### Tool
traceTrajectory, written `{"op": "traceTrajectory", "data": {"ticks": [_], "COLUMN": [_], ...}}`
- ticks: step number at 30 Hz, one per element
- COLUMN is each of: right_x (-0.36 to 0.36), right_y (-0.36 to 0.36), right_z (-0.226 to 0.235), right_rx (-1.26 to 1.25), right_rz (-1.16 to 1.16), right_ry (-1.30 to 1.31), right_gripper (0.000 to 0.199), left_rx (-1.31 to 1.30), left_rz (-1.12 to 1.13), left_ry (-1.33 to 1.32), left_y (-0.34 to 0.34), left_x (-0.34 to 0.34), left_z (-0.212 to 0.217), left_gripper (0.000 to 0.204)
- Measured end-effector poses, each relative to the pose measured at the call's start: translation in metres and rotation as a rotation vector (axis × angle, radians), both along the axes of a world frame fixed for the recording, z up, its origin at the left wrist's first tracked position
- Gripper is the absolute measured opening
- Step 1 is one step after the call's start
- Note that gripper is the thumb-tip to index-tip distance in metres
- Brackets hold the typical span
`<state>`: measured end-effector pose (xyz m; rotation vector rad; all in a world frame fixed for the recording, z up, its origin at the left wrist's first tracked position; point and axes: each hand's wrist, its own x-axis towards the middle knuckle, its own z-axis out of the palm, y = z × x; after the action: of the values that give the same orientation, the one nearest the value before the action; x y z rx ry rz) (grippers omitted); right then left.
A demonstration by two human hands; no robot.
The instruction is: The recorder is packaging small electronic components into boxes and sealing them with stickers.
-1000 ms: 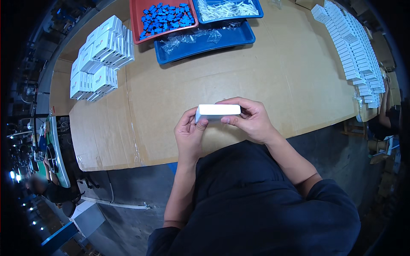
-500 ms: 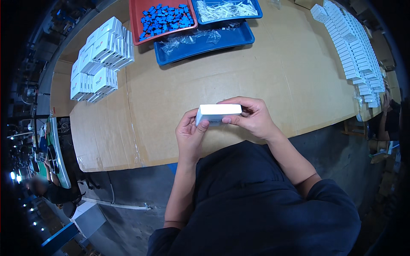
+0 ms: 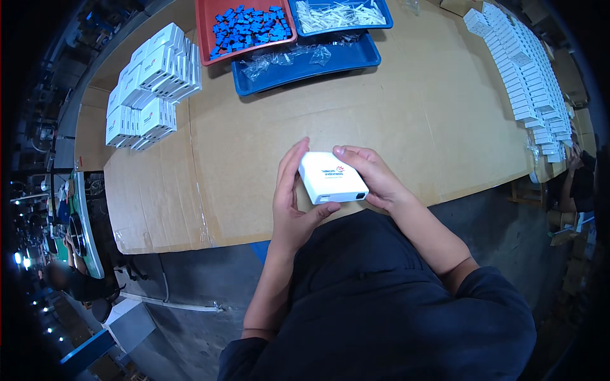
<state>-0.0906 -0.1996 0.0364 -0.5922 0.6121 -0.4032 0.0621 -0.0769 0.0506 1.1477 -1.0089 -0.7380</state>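
Observation:
I hold a small white square device [image 3: 332, 178] with a port on its near edge, just above the near edge of the cardboard-covered table [image 3: 406, 120]. My left hand [image 3: 293, 203] cups its left side, thumb under the front. On the device's right side, my right hand [image 3: 375, 178] grips it, fingers curled over the top. The device's flat top face, with a small red and grey mark, is turned up toward me.
A stack of white boxes [image 3: 149, 82] sits at the far left. A red tray of blue pieces [image 3: 248, 28], a blue tray of white pieces [image 3: 340, 13] and a larger blue tray [image 3: 305, 63] stand at the back. Rows of white boxes [image 3: 527, 82] line the right edge.
The device has turned in my hands from edge-on to its flat top facing up, and it has come slightly nearer to me.

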Motion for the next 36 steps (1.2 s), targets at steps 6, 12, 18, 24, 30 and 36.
{"op": "traceTrajectory", "data": {"ticks": [6,12,18,24,30,36], "right_x": [-0.004,-0.001,0.006,0.005,-0.015,-0.082], "right_y": [-0.001,0.006,0.018,0.022,0.001,-0.028], "right_z": [0.007,-0.006,0.020,0.031,0.028,0.021], "right_rx": [-0.125,-0.395,-0.838,-0.954,-1.438,-1.332], "right_rz": [0.233,0.127,-0.023,-0.042,-0.128,0.030], "right_ry": [0.238,0.260,0.370,0.356,0.318,0.664], "right_gripper": [0.045,0.043,0.046,0.103,0.101,0.100], "left_rx": [-0.002,0.242,0.330,0.165,0.207,0.331], "left_rz": [0.043,0.180,0.258,0.172,0.078,-0.067], "left_ry": [0.005,0.329,0.304,-0.341,-0.338,-0.226], "left_y": [0.008,0.008,0.003,-0.001,0.011,0.020], "left_x": [0.004,-0.006,-0.009,-0.019,-0.023,-0.039], "left_z": [-0.023,-0.009,0.004,0.009,0.009,-0.005], "left_gripper": [0.063,0.029,0.029,0.053,0.075,0.071]}}
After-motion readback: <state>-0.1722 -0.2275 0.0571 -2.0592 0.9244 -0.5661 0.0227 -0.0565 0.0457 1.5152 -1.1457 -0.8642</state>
